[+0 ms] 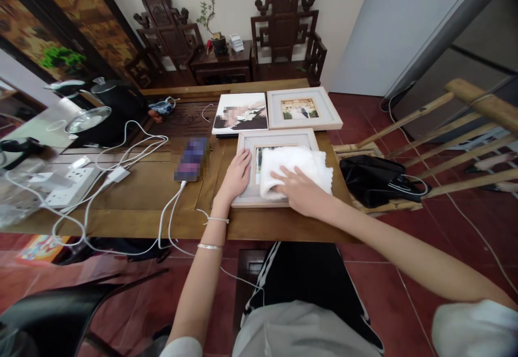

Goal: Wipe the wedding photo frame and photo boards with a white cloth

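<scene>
A picture frame (315, 136) with a pale wooden border lies flat near the table's front edge. My left hand (238, 173) grips its left side, fingers close together along the border. On the glass is a folded white cloth (289, 157), covering most of the photo inside. My right hand (299, 190) presses on this cloth and holds it, thumb tucked at its near edge. Behind lie a second framed photo (329, 111) and a white-edged photo panel (243, 125), side by side.
Left on the wooden table (141, 222) are a phone (192, 158) on a white cable, a power strip (73, 184) with tangled cords, and a black kettle (117, 98). At right stands a bamboo chair (441, 184) holding a black bag (372, 182).
</scene>
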Action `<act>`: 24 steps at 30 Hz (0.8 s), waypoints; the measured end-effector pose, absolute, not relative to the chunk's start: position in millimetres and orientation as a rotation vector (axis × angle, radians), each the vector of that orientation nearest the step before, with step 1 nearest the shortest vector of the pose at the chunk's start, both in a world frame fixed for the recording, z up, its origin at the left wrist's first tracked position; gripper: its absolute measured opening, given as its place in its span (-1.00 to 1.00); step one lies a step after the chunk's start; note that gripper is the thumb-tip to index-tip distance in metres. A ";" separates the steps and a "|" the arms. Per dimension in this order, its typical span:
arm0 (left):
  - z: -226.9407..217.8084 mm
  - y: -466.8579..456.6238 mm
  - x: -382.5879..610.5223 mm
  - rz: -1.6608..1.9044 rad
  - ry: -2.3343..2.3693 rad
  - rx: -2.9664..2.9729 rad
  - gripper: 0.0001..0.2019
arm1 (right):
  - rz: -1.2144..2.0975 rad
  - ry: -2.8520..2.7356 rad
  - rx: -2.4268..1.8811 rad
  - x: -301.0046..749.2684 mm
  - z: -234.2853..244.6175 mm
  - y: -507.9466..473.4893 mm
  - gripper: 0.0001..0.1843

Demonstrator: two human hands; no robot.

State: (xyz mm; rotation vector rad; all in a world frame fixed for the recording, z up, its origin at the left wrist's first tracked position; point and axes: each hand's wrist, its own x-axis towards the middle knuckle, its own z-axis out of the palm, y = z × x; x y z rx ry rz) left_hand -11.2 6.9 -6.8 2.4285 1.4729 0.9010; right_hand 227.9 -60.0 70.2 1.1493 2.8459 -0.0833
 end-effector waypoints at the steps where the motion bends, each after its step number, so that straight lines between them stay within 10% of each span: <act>1: -6.6 6.8 -11.2 0.899 1.468 2.427 -0.55 | -0.047 2.834 1.197 226.8 65.0 -46.1 -0.31; 11: -8.1 8.1 -13.4 0.899 1.438 2.416 -0.56 | 0.164 2.821 1.465 212.6 60.7 45.2 -0.27; 24: -7.2 7.5 -10.3 0.907 1.468 2.404 -0.55 | -0.280 2.892 0.904 230.5 101.9 -84.4 -0.39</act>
